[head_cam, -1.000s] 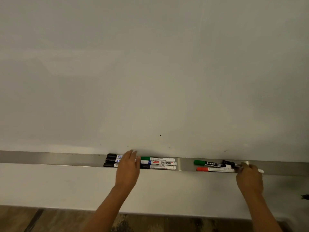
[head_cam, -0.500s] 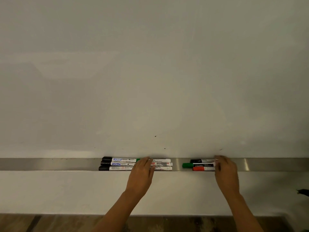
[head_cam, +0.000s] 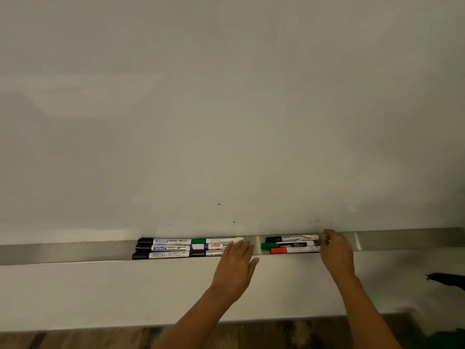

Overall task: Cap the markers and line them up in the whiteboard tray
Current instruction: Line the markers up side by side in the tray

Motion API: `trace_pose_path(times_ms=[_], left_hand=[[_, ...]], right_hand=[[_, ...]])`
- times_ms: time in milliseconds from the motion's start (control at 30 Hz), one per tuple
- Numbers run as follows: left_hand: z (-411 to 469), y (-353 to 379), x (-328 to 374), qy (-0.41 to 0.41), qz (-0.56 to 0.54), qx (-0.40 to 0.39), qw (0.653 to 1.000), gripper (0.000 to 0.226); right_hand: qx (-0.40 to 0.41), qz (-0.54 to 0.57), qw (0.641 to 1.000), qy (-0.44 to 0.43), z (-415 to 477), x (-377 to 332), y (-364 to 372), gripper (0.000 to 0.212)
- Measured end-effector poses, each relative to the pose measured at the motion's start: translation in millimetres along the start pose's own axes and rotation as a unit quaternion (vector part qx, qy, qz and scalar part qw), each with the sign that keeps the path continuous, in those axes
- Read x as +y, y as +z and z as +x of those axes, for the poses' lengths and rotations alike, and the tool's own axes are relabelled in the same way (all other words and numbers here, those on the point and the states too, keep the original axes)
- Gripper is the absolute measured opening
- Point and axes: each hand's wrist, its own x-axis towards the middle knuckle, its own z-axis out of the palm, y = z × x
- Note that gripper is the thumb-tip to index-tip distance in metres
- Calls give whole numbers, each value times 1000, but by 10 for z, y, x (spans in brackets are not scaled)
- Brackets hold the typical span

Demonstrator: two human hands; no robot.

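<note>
A long metal whiteboard tray [head_cam: 63,251] runs across the view. Several capped markers lie in it in rows. The left group has three black-capped markers [head_cam: 163,248] followed by a green-capped one [head_cam: 216,240], a blue one [head_cam: 208,247] and a dark one. The right group holds a black-capped marker [head_cam: 289,239], a green-capped marker [head_cam: 286,245] and a red-capped marker [head_cam: 292,250]. My left hand [head_cam: 236,268] lies flat with fingers apart against the right ends of the left group. My right hand [head_cam: 336,251] touches the right ends of the right group, fingers loosely curled.
The whiteboard [head_cam: 226,109] fills the view above the tray, with a few small dark specks. Below the tray is a pale wall, then wood-pattern floor [head_cam: 75,338]. A dark object [head_cam: 448,279] pokes in at the right edge.
Both hands slid along the tray: the left one from the middle of the left group to its right end, the right one leftward, pushing the right group's markers together.
</note>
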Motion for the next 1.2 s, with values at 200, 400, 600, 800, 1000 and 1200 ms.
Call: trace_pose_path(times_ms=[200, 400, 600, 800, 1000, 1200], left_hand=[[30, 94, 58, 1, 17, -16, 1000, 67], [31, 72, -75, -2, -18, 31, 999, 57], [-86, 17, -388, -39, -1, 63, 997, 52], [-145, 35, -505, -22, 12, 50, 998, 54], [-166, -7, -525, -3, -15, 71, 997, 54], [-285, -404, -759, -109, -126, 272, 948, 35]], right_hand=[[-68, 6, 998, -1, 15, -108, 30, 20], [-88, 38, 995, -11, -42, -170, 173, 27], [-93, 77, 993, 0, -53, -172, 207, 29], [-98, 66, 993, -16, -90, -243, 268, 29], [-115, 71, 991, -18, -122, -239, 233, 29], [-101, 80, 991, -27, -155, -209, 199, 22]])
